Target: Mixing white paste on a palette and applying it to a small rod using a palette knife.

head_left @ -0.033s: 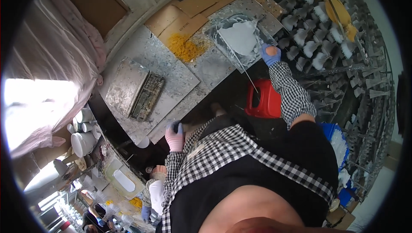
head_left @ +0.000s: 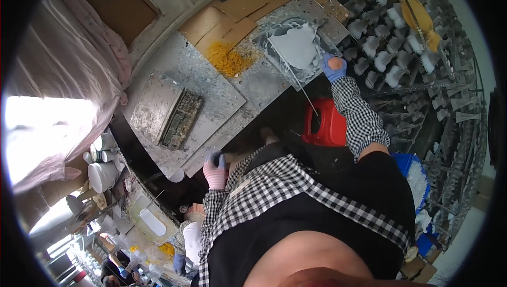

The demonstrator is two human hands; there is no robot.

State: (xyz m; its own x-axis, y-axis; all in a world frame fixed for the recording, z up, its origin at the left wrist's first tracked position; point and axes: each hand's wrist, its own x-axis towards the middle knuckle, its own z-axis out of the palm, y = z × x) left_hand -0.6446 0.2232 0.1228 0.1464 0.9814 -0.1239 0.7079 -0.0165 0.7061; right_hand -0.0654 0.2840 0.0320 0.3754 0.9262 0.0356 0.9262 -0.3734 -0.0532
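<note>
My right hand [head_left: 334,68], in a blue glove with a bare patch on its back, is at the right edge of a shallow tray [head_left: 296,77] spread with white paste [head_left: 297,46]. Its fingers are curled in; what they hold, if anything, is too small to tell. A thin rod [head_left: 298,82] slants from the paste over the table edge. Low on the left, my left hand [head_left: 215,170] wears a pink striped glove with dark fingertips. It is closed beside my checked apron, near the table's front edge, and its grip is partly hidden.
Yellow rubber bands [head_left: 227,59] lie heaped left of the tray. A crusted metal scale-like box [head_left: 158,110] sits farther left. Below the tray is a red plastic container [head_left: 328,123]. Racks of white-tufted brushes [head_left: 393,75] line the right. A co-worker's gloved hand [head_left: 179,264] shows lower left.
</note>
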